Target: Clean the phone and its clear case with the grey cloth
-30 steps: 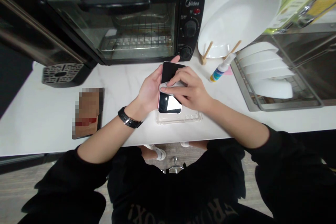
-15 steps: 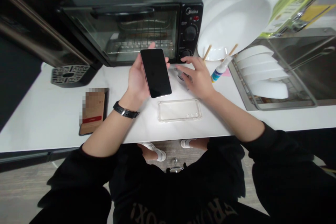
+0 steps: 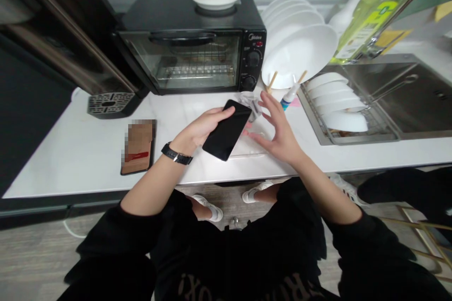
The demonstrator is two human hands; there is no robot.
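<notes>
My left hand (image 3: 208, 127), with a black watch strap on its wrist, grips a black smartphone (image 3: 228, 130). The phone is tilted over the counter with its dark screen up, my thumb on its edge. Just to its right, my right hand (image 3: 277, 129) is open, fingers spread and curved toward the phone without holding anything. Below the phone lies a clear phone case (image 3: 252, 150), partly hidden by phone and hand. Behind them is a crumpled clear or grey wrapper (image 3: 251, 102). A small white spray bottle with a blue label (image 3: 289, 97) stands beyond my right fingers.
A toaster oven (image 3: 197, 63) stands behind, with white plates (image 3: 300, 51) to its right. The sink (image 3: 406, 99) holds a rack of white bowls (image 3: 339, 103). Another phone (image 3: 139, 148) lies at left near a black drip tray (image 3: 109, 103).
My left hand has brought the phone nearer to me and turned it, its thumb now over the edge. My right hand has swung upright beside the phone. The view has shifted.
</notes>
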